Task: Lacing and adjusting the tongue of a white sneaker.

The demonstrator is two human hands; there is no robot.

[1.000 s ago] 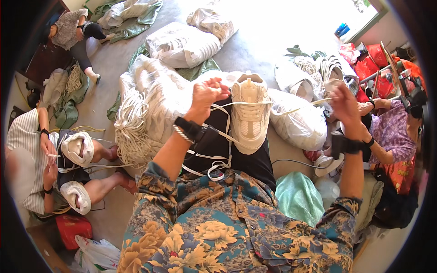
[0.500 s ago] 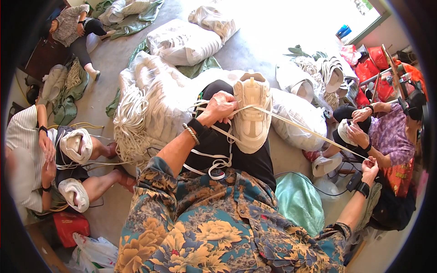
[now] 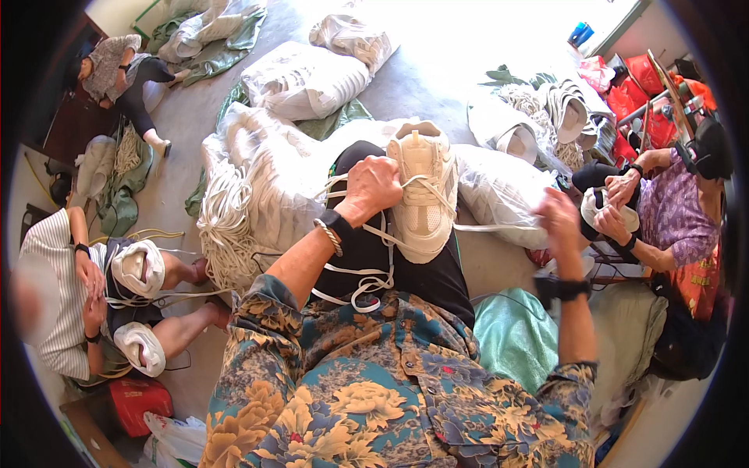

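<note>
A cream sneaker upper (image 3: 424, 222) rests over my dark-trousered knee, toe toward me. My left hand (image 3: 374, 186) is closed at its left side by the eyelets, gripping the shoelace there; the fingertips are partly hidden. A lace strand crosses the tongue, and the slack shoelace (image 3: 485, 228) runs out to the right. Off to that side my right hand (image 3: 558, 218) is raised and smeared by motion, so its fingers and any hold on the lace cannot be made out. More lace hangs in loops over my lap, below the left hand.
Beyond my knees lie a bundle of pale laces (image 3: 225, 207) and clear bags of uppers (image 3: 306, 78). A green sack (image 3: 515, 335) stands by my right thigh. One co-worker (image 3: 663, 207) sits at right handling an upper; another (image 3: 58, 288) sits at left with uppers over the knees.
My right hand has come up and inward from the far lower right. The lace, stretched taut before, now hangs slack. My left hand stays beside the upper.
</note>
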